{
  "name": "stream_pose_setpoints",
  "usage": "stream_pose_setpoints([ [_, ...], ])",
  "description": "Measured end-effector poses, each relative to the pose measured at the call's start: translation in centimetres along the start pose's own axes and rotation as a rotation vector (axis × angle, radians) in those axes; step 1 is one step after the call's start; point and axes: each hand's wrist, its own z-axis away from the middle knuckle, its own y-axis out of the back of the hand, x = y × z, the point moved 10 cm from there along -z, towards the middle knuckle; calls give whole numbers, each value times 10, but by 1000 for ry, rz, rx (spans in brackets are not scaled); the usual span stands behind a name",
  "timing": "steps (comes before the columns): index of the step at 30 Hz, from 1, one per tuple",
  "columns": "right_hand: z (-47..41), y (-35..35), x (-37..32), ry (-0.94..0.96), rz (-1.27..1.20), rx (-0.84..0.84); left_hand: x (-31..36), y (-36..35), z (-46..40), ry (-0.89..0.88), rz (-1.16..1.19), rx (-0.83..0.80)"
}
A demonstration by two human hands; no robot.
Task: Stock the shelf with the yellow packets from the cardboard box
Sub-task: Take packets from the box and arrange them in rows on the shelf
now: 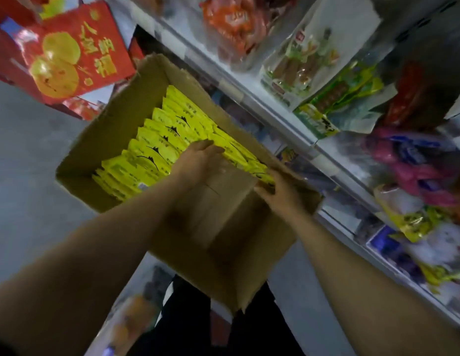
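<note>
An open cardboard box (105, 132) sits on the floor beside the shelf (272, 111), with rows of upright yellow packets (162, 140) filling its far half. The near half shows bare cardboard bottom. My left hand (198, 160) reaches into the box with straight fingers lying against the near end of a packet row. At the box's right side my right hand (277, 191) curls its fingers round the nearest yellow packets (252, 160) of the right-hand row.
Shelf tiers run diagonally on the right, stocked with mixed snack bags (308, 62) and yellow bags (414, 224) lower down. Red gift bags (77, 50) hang or stand at the upper left. Grey floor (26, 163) lies left of the box. My dark trousers (198, 325) show below it.
</note>
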Motion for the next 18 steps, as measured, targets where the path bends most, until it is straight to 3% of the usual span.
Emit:
stream_pose_setpoints([
  [9, -23, -22, 22, -57, -57, 225, -17, -28, -46, -138, 34, -3],
  [14, -28, -26, 26, -79, 136, 331, -20, -33, -55, -145, 51, 3],
  [18, -33, -30, 32, -109, -64, 275, -17, -30, -58, -136, 29, 8],
])
